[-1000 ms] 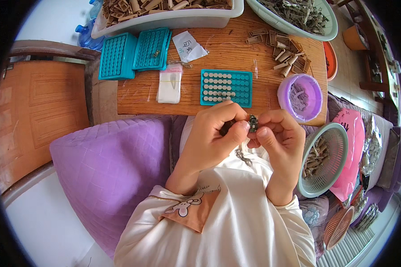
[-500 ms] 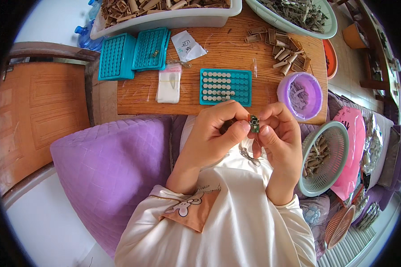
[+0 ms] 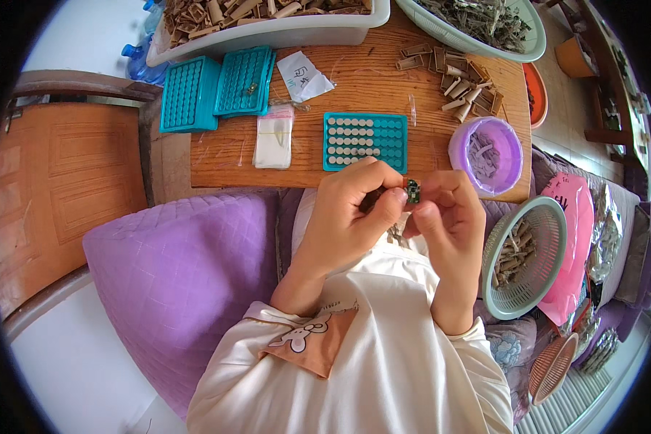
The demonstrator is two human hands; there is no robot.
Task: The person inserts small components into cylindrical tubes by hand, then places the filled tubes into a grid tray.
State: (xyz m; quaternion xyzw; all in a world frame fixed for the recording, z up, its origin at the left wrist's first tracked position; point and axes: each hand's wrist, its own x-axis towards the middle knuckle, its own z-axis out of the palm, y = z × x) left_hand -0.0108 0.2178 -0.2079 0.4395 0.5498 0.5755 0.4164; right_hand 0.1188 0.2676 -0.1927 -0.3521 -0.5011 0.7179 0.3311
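Left hand (image 3: 356,211) pinches small green rectangular circuit board (image 3: 413,192), long axis fore-and-aft; right hand (image 3: 450,223) curls at its right, grip unclear

The room as I view it remotely: white wall (image 3: 79,43), orange-brown door (image 3: 72,195) at left, wooden table (image 3: 372,76), quilted purple cushion (image 3: 188,267).

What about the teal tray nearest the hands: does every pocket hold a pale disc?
No, in the teal tray pale discs sit toward the left, while the right-side pockets hold none.
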